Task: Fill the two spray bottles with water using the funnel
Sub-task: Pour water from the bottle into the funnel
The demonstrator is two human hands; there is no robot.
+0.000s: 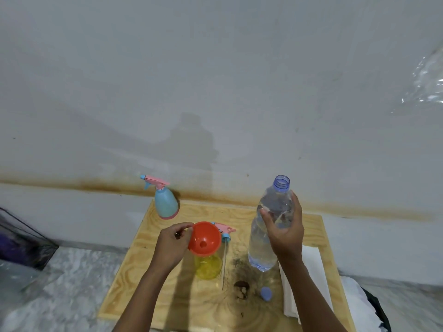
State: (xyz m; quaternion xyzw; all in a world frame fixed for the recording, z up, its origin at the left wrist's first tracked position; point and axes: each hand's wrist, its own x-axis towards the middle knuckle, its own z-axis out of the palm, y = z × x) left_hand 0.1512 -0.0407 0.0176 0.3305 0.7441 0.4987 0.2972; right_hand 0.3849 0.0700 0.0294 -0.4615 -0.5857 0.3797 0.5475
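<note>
Funnel (205, 238), rim pinched by left hand (171, 245), hides yellow bottle (208, 268) mouth; right hand (285, 233) grips water bottle (261, 248).

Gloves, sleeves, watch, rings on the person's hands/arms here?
None visible. The left hand and right hand are bare: no gloves, rings or wristbands that I can make out. The left forearm and right forearm are uncovered down to the frame's bottom edge; no sleeve shows.

Glossy orange plastic funnel (204, 238); clear, shiny plastic water bottle (268, 226); matt, grainy, stained pale plywood table (153, 291); white paper sheet (311, 262) at lower right.
</note>
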